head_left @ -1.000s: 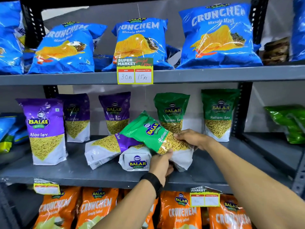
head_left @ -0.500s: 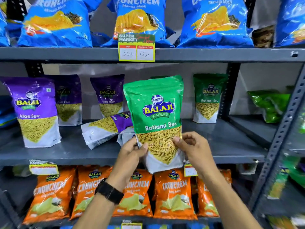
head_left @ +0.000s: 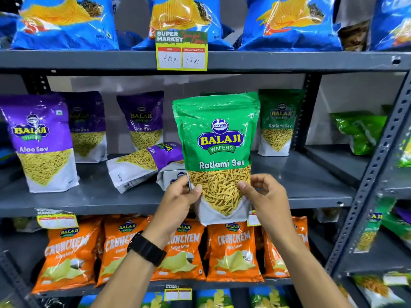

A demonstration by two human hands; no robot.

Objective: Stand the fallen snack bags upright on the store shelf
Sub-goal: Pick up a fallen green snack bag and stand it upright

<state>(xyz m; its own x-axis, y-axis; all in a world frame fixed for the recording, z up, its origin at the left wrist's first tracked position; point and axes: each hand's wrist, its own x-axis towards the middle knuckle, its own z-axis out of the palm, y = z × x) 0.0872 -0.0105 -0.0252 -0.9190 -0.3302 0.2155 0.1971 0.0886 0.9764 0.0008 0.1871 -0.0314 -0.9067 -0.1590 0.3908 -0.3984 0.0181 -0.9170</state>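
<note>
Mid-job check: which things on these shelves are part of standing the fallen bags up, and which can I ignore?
Part of the job:
- green sev bag, held upright in the left hand and right hand
- purple sev bag lying on its side
- white bag lying under it
- middle shelf

Ignore:
- standing purple bags
- standing green bag
- blue chip bags
- orange chip bags
- price tag

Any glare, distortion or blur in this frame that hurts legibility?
Head view: glare streaks the blue chip bags; wide-angle lens bends the right upright; edges soften, the fallen purple bag slightly blurred; the held green Ratlami Sev bag is sharp and evenly lit.
</note>
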